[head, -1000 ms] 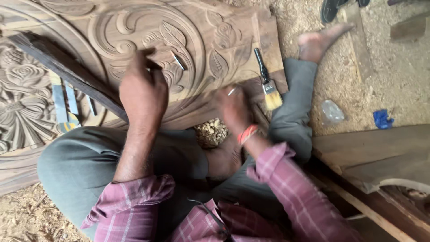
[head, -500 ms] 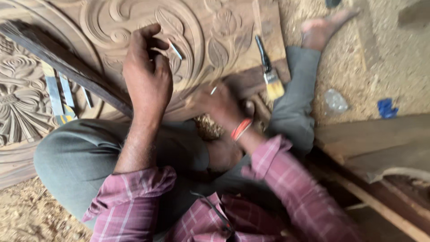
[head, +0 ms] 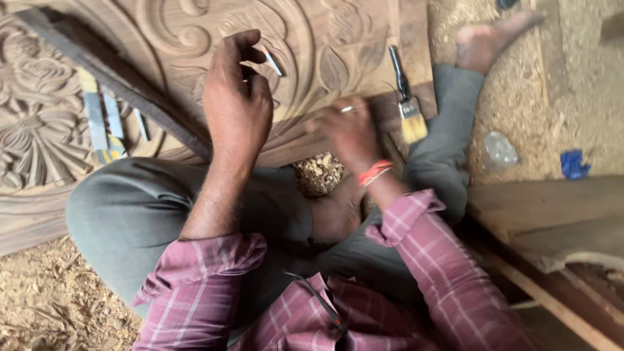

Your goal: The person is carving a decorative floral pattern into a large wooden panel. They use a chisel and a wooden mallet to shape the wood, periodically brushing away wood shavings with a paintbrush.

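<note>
Nearest me, my right hand point(head: 348, 130) is curled loosely at the near edge of the carved pale-brown wooden panel point(head: 305, 39), a thin light sliver showing at the knuckles; it is blurred, so I cannot tell what it pinches. Just below that grip a heap of curled wood shavings point(head: 318, 172) sits in my lap, and just to its right lies a black-handled paintbrush with yellowish bristles point(head: 406, 97).

Further out, my left hand point(head: 237, 104) has its fingers folded around a slim metal carving chisel point(head: 272, 62), whose tip pokes out past the fingertips over the scroll relief. To work this well I would judge the blade should stay low and follow the curve of the scroll, the left hand steering, the right braced on the panel edge.

Left of that grip, beyond a dark wooden batten point(head: 110, 78), several flat steel chisels point(head: 104, 123) lie on the floral carving.
</note>
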The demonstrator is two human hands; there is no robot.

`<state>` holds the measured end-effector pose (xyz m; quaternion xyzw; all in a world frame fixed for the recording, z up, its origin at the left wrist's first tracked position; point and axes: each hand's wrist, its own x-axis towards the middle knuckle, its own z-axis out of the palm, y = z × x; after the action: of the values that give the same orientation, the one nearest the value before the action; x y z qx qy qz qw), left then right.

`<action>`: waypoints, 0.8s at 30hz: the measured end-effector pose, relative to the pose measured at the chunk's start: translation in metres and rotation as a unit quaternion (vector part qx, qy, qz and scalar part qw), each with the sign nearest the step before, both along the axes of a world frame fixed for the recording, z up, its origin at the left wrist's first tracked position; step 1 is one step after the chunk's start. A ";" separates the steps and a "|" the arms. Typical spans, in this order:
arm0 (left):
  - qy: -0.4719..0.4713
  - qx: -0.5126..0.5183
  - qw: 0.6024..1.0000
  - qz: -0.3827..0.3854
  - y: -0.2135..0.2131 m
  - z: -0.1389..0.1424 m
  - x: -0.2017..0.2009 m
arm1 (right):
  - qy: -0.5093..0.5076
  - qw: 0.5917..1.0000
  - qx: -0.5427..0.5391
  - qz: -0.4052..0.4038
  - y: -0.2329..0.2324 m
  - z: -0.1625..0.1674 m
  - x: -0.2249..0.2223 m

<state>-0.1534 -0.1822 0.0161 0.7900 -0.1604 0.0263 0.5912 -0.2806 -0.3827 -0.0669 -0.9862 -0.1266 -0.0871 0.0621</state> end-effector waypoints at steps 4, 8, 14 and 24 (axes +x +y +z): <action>0.032 -0.018 0.999 0.007 0.002 0.002 0.003 | 0.184 0.834 0.466 -0.232 0.031 -0.002 0.000; 0.005 0.002 1.000 -0.024 -0.006 0.002 0.000 | -0.007 0.998 0.035 0.051 0.055 -0.010 -0.001; -0.011 0.004 1.000 -0.008 0.000 -0.004 -0.001 | -0.015 1.000 0.002 -0.013 -0.013 0.015 0.011; -0.014 0.027 0.999 -0.041 -0.006 -0.005 -0.004 | 0.145 0.872 0.372 -0.284 0.027 0.037 0.022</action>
<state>-0.1575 -0.1882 0.0113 0.7983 -0.2014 0.0091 0.5675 -0.2588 -0.3561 -0.0301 -0.8851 0.2111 0.0026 0.4148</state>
